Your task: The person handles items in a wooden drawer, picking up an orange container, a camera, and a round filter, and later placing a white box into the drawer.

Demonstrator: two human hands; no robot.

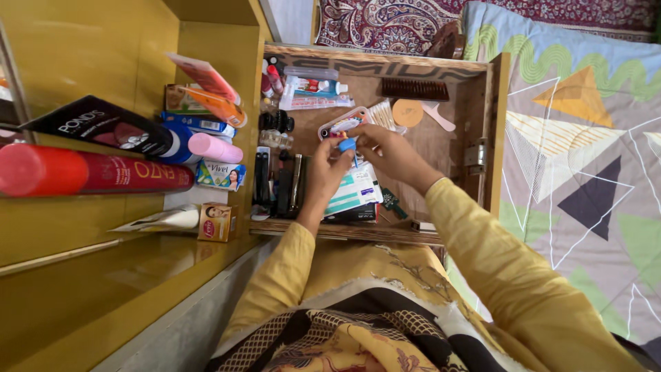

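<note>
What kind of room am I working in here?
Most likely a bedroom, at a dressing unit. An open wooden drawer holds toiletries and a brush, a yellow shelf carries cosmetic tubes, and a patterned bedsheet lies alongside.

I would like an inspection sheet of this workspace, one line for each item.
Surface: open wooden drawer, its bare floor visible on the right side.
Job's things: small blue object held between both hands over the drawer.
Clutter: dark brush, round hand mirror, clear pouch, flat packets, dark tubes.
Grippers: left hand and right hand both pinch the blue object.
Cables: nothing seen.
Surroundings: yellow shelf with a red can, a pink bottle and boxes; patterned bedsheet on the right.
</note>
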